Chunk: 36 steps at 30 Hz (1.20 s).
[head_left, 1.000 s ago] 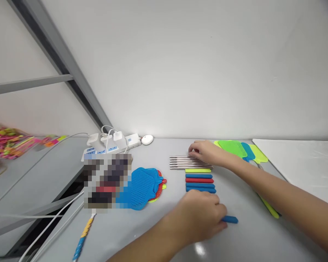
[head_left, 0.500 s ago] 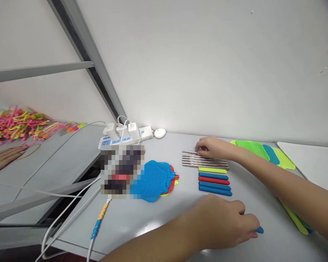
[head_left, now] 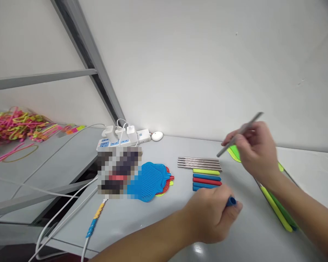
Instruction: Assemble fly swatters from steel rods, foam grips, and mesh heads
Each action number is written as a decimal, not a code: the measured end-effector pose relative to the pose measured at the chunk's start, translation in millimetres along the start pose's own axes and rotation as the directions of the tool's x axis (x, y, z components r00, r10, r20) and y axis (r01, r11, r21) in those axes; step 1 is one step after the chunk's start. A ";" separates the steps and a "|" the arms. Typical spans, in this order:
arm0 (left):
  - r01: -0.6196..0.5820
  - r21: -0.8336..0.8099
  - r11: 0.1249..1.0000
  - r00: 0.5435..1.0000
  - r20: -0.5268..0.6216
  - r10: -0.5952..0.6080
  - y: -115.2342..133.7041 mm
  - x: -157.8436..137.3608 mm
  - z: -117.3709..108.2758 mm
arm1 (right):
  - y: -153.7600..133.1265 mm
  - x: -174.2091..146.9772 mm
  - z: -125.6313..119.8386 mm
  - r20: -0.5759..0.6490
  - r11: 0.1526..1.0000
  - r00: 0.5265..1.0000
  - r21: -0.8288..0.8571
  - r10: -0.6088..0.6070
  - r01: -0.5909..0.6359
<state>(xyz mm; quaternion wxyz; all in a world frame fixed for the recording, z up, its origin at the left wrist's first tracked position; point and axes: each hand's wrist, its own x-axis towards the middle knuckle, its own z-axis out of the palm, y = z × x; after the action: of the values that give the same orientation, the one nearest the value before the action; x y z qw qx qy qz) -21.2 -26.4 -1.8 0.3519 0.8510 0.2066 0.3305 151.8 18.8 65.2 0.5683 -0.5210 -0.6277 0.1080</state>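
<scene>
My left hand (head_left: 211, 214) is closed around a blue plastic handle (head_left: 231, 201), its hollow end facing up and right; the rest is hidden in the fist. Higher on the right, my right hand (head_left: 258, 153) pinches a metal rod (head_left: 242, 133) held slantwise in the air. On the table behind my left hand, several metal rods (head_left: 198, 162) lie side by side. In front of them are a yellow handle (head_left: 206, 171), a red handle (head_left: 207, 181) and some blue handles (head_left: 206, 177). Blue fly swatter heads (head_left: 150, 180) lie stacked at left, over red and yellow ones.
A power strip (head_left: 120, 140) with white chargers stands by the wall, next to a white oval gadget (head_left: 157, 136). White cables (head_left: 65, 213) run down the left. Finished swatters with yellow handles (head_left: 276, 209) lie at right, partly behind my arm. A colourful strap pile (head_left: 16, 125) fills the far-left table.
My right hand has picked a metal rod from the row and lifted it to the right. My left hand has turned the blue handle so its open end shows. The other person's hand has left view.
</scene>
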 end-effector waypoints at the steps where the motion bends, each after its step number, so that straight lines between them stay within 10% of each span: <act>1: 0.047 -0.022 0.999 0.999 0.011 -0.047 0.0 0.1 -1.1 | -8.4 -10.0 -6.1 -0.053 0.984 0.998 0.177 0.032 -0.023; 5: 0.191 -0.063 0.980 0.982 0.019 -0.190 -0.1 2.6 -3.3 | -24.5 -45.8 -19.0 -0.082 0.861 0.977 0.490 0.198 -0.133; 15: 0.360 -0.067 0.931 0.932 0.079 -0.354 -3.2 4.5 1.3 | -16.9 -76.1 -20.5 -0.034 0.757 0.939 0.602 0.342 -0.254; 27: 0.473 -0.195 0.859 0.865 0.291 -0.410 8.2 7.0 -2.0 | -27.2 -95.4 -14.9 0.003 0.785 0.980 0.598 0.199 -0.161; 36: 0.457 -0.335 0.824 0.883 0.282 -0.375 5.6 6.6 2.8 | -19.1 -99.6 -16.3 0.327 0.787 0.918 0.495 0.224 -0.369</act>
<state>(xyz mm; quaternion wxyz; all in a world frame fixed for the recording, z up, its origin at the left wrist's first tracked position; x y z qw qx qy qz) -13.9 -27.5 3.5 0.5978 0.7263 0.2807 0.1907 136.3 -74.3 24.6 0.5846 -0.4113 -0.5466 0.4362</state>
